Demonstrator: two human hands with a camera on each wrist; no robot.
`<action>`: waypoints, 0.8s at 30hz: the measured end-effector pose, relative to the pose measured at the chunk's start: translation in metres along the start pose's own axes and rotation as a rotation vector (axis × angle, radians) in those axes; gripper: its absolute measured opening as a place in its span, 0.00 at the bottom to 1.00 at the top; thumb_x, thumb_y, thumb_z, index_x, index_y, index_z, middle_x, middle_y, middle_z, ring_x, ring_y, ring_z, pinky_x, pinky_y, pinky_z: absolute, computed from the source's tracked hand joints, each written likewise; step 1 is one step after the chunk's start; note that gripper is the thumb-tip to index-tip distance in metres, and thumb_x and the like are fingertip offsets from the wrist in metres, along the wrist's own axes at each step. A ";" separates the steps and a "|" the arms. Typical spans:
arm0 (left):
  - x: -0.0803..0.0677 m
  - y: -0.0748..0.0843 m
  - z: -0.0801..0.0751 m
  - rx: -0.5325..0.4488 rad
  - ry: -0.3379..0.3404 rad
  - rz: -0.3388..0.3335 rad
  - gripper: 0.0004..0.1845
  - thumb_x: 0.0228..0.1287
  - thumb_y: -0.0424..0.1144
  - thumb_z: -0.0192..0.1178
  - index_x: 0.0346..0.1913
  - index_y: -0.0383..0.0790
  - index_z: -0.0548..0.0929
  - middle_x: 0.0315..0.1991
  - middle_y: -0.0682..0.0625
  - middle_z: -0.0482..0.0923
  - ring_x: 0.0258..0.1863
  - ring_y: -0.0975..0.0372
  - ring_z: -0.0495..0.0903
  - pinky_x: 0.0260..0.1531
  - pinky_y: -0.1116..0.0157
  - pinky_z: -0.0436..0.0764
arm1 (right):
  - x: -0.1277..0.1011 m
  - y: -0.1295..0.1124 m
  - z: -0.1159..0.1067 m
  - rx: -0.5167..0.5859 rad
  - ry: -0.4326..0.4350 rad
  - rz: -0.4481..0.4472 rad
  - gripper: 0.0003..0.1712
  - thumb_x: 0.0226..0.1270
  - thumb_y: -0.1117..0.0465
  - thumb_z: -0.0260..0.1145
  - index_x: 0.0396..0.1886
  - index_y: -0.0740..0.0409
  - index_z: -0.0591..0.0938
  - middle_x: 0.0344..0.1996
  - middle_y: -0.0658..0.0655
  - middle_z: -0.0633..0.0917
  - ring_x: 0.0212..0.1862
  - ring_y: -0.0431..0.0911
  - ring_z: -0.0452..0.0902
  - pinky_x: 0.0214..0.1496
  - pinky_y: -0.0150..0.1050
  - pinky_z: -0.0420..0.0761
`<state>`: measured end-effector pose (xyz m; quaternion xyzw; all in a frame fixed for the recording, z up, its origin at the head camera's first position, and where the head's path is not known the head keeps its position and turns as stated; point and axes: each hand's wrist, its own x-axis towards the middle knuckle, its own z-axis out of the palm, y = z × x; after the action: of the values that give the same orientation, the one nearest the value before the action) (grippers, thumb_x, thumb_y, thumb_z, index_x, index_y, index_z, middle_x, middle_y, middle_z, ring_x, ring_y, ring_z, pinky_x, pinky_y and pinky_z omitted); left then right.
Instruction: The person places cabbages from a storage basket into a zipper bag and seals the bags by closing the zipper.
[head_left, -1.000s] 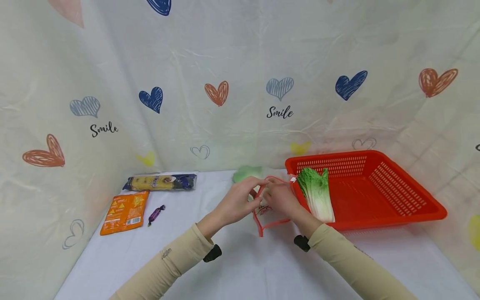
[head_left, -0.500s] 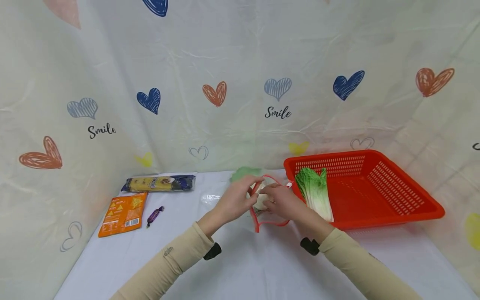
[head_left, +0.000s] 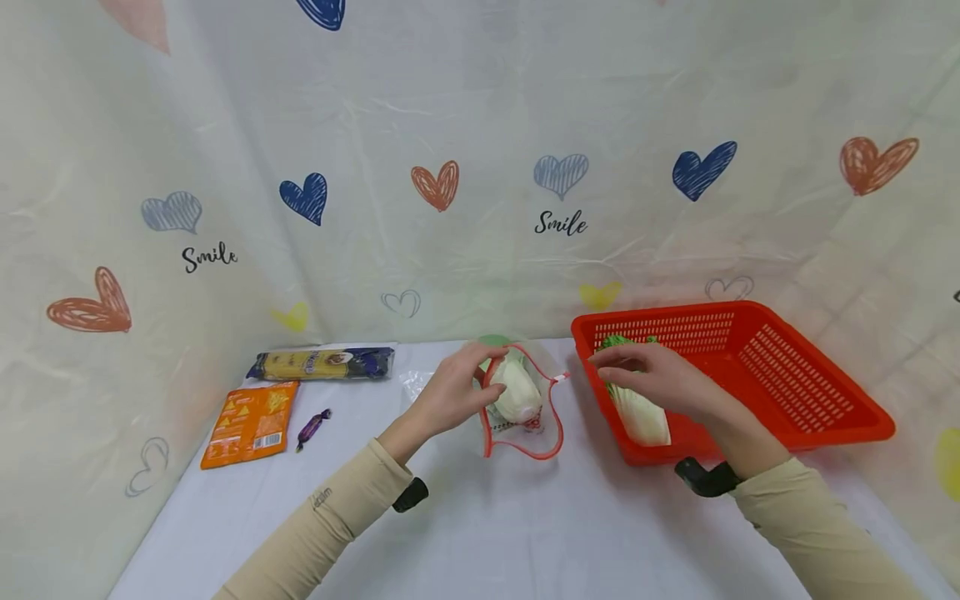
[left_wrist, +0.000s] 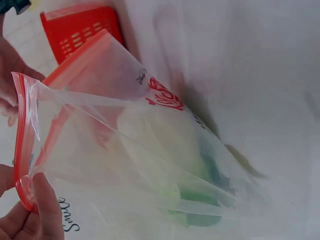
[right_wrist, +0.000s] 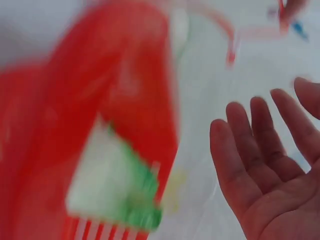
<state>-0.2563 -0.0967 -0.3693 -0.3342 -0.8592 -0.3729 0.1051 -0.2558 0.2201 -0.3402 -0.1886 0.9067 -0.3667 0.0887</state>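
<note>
White table (head_left: 495, 533) before a heart-printed backdrop (head_left: 465, 150), with snack packets at far left. Left hand (head_left: 450, 392) pinching the red rim of a clear zip bag (head_left: 525, 417) holding a pale cabbage (head_left: 516, 390) at table centre. Right hand (head_left: 652, 375), fingers straight and spread, hovering over the cabbage leaf (head_left: 637, 412) in the orange basket (head_left: 787, 375).

**A staged tabletop booth**

I'm at a small white-covered table (head_left: 525, 533) walled in by a draped heart-print "Smile" sheet (head_left: 480, 167) filling the upper frame. Snack packets (head_left: 251, 423) at left and an orange basket (head_left: 795, 392) at right look like set-out props.
</note>
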 end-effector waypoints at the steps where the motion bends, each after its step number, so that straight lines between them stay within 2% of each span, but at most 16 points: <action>1: 0.000 -0.001 0.000 -0.005 -0.012 -0.002 0.27 0.59 0.28 0.66 0.62 0.33 0.75 0.54 0.42 0.78 0.34 0.59 0.80 0.36 0.56 0.83 | -0.002 0.006 -0.007 -0.011 0.000 0.013 0.23 0.69 0.48 0.64 0.59 0.54 0.81 0.52 0.56 0.82 0.52 0.52 0.76 0.51 0.48 0.81; 7: -0.001 -0.006 -0.002 -0.017 -0.046 -0.021 0.29 0.58 0.25 0.65 0.64 0.36 0.74 0.55 0.45 0.77 0.35 0.61 0.79 0.32 0.66 0.81 | -0.005 0.047 -0.041 -0.031 -0.064 0.068 0.25 0.69 0.49 0.64 0.60 0.58 0.80 0.55 0.60 0.81 0.55 0.55 0.75 0.52 0.49 0.80; 12: 0.000 -0.009 -0.006 -0.032 -0.032 -0.042 0.30 0.57 0.20 0.58 0.65 0.40 0.75 0.54 0.48 0.78 0.37 0.61 0.78 0.27 0.69 0.78 | -0.004 0.072 -0.052 0.103 -0.170 0.123 0.27 0.70 0.53 0.63 0.65 0.60 0.76 0.63 0.67 0.74 0.60 0.60 0.71 0.55 0.54 0.78; 15: 0.000 -0.009 -0.007 -0.038 -0.025 -0.042 0.31 0.56 0.19 0.56 0.65 0.41 0.75 0.55 0.49 0.78 0.38 0.61 0.77 0.27 0.69 0.77 | -0.004 0.078 -0.054 0.189 -0.234 0.152 0.29 0.70 0.55 0.63 0.68 0.60 0.73 0.68 0.69 0.67 0.63 0.63 0.67 0.56 0.58 0.77; 19: 0.001 -0.010 -0.007 -0.039 -0.015 -0.041 0.32 0.55 0.19 0.55 0.65 0.41 0.75 0.55 0.48 0.78 0.37 0.60 0.78 0.27 0.68 0.77 | -0.001 0.079 -0.054 0.231 -0.271 0.178 0.31 0.69 0.55 0.64 0.69 0.58 0.72 0.70 0.69 0.63 0.64 0.64 0.65 0.55 0.57 0.78; 21: 0.002 -0.009 -0.007 -0.039 -0.014 -0.044 0.32 0.55 0.19 0.55 0.65 0.41 0.75 0.54 0.48 0.78 0.37 0.61 0.78 0.27 0.69 0.77 | 0.002 0.079 -0.055 0.223 -0.269 0.181 0.31 0.69 0.54 0.64 0.70 0.57 0.71 0.70 0.69 0.63 0.65 0.65 0.65 0.54 0.56 0.79; 24: 0.003 -0.009 -0.006 -0.044 -0.017 -0.048 0.31 0.56 0.20 0.55 0.65 0.41 0.75 0.55 0.47 0.78 0.38 0.61 0.78 0.26 0.69 0.77 | 0.007 0.082 -0.058 0.216 -0.215 0.195 0.33 0.69 0.52 0.64 0.71 0.56 0.70 0.70 0.67 0.64 0.65 0.64 0.64 0.54 0.55 0.79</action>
<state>-0.2647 -0.1038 -0.3690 -0.3192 -0.8593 -0.3914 0.0813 -0.3019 0.3081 -0.3558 -0.1275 0.8613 -0.4293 0.2401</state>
